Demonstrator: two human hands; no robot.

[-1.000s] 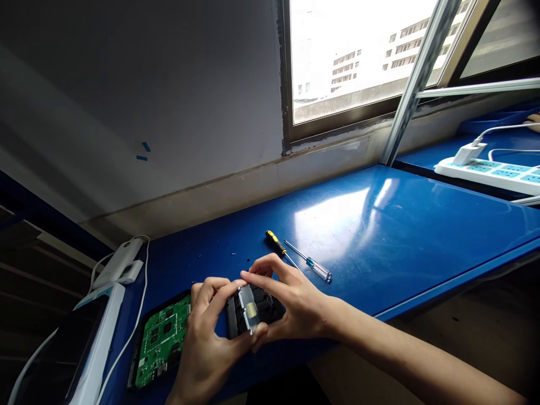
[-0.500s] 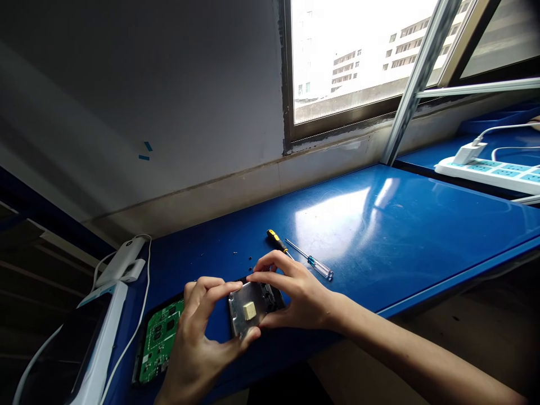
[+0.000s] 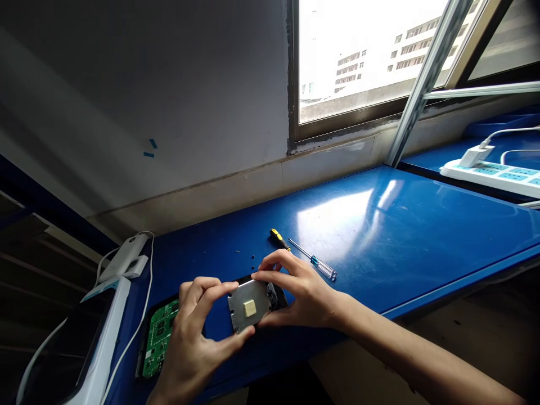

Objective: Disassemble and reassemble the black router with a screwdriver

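A silver metal plate [image 3: 242,320] with a pale square pad [image 3: 250,308] on it lies against a black part [image 3: 278,297] low in the view. My left hand [image 3: 202,320] grips the plate's left side, thumb at the lower edge and fingers at the upper corner. On the right, my right hand [image 3: 295,292] holds the black part and the plate's right end between thumb and fingers. A green circuit board [image 3: 158,337] in a black frame sits left of and partly behind my left hand.
Beyond my right hand are a yellow-black screwdriver [image 3: 278,238] and a clear-handled screwdriver [image 3: 323,267]. Several tiny screws dot the blue table [image 3: 439,236]. A white device with a dark screen [image 3: 71,343] and a cable stand left; a power strip [image 3: 493,173] is far right.
The view has shifted slightly, moving the table and tools a little to the right in the picture. The plate now looks slightly flatter toward the camera; both hands keep their grip.
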